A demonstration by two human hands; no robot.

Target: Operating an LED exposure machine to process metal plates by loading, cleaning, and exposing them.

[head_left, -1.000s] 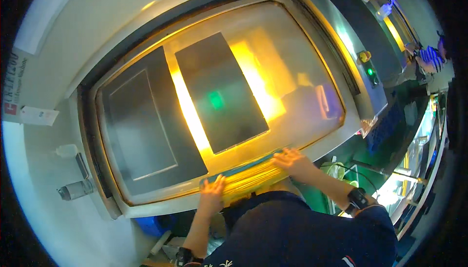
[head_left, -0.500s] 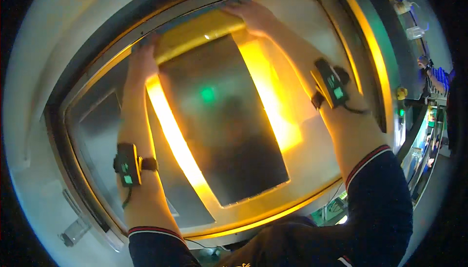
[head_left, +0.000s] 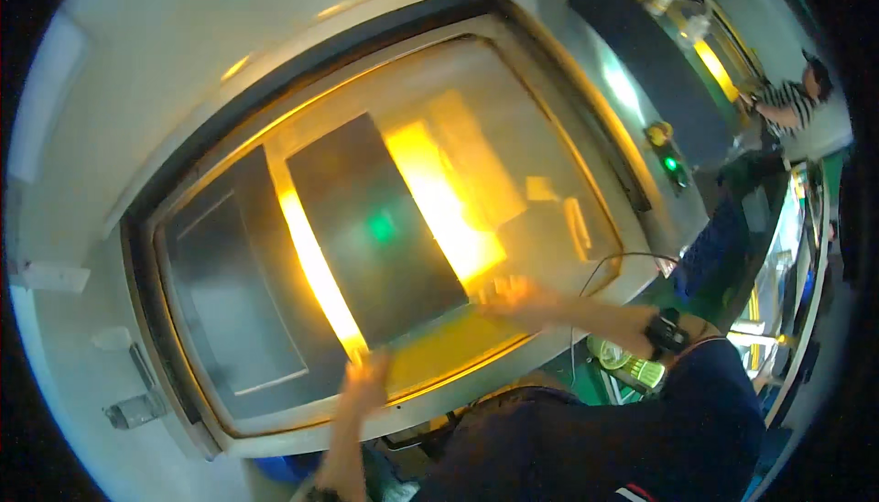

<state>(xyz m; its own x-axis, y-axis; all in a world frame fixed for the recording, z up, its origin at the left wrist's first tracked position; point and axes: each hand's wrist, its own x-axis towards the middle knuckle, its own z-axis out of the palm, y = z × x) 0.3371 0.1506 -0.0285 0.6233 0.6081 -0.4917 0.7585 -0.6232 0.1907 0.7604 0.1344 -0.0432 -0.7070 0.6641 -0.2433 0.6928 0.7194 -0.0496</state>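
A dark rectangular panel (head_left: 371, 227) lies on a light-coloured surface with bright yellow light along both its long sides. A green spot shows on the panel. At its near end is a translucent yellow sheet (head_left: 439, 348), partly blurred. My left hand (head_left: 366, 383) is closed on the sheet's left end, by the panel's near left corner. My right hand (head_left: 511, 296) is closed at the sheet's right end, with fingers curled beside the panel's near right corner. Motion blur softens both hands, and the exact grip is hard to see.
A raised metal frame (head_left: 558, 71) surrounds the surface. A grey panel (head_left: 229, 291) lies to the left. A thin cable (head_left: 586, 291) arches beside my right forearm. At the upper right, another person (head_left: 792, 103) in a striped top stands at a similar lit station. A green-lit control (head_left: 671, 163) is on the right.
Both hands have come from the far end of the dark panel back to its near end. The yellow sheet, at the far end before, now shows at the near end. The view has turned.
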